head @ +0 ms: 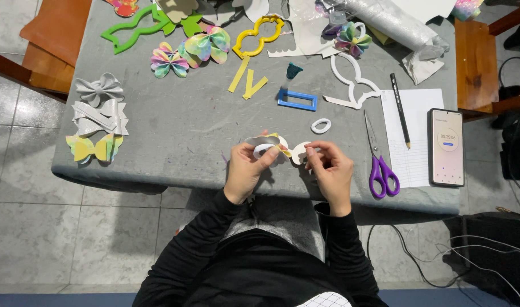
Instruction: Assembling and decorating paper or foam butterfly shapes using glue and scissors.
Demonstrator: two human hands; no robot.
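Cream-and-yellow paper bow piece (278, 145) sits pinched between both hands just above the near edge of the grey cloth-covered table (180, 131); the left hand (246, 167) grips its white loop between thumb and forefinger, while the right hand (330, 170) nips the other end, fingertips pressed together, apparently keeping the folds aligned.

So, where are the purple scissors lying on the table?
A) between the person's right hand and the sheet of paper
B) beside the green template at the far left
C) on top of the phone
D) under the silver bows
A: the purple scissors lie on the table between the right hand and the sheet of paper, blades pointing away from the person.
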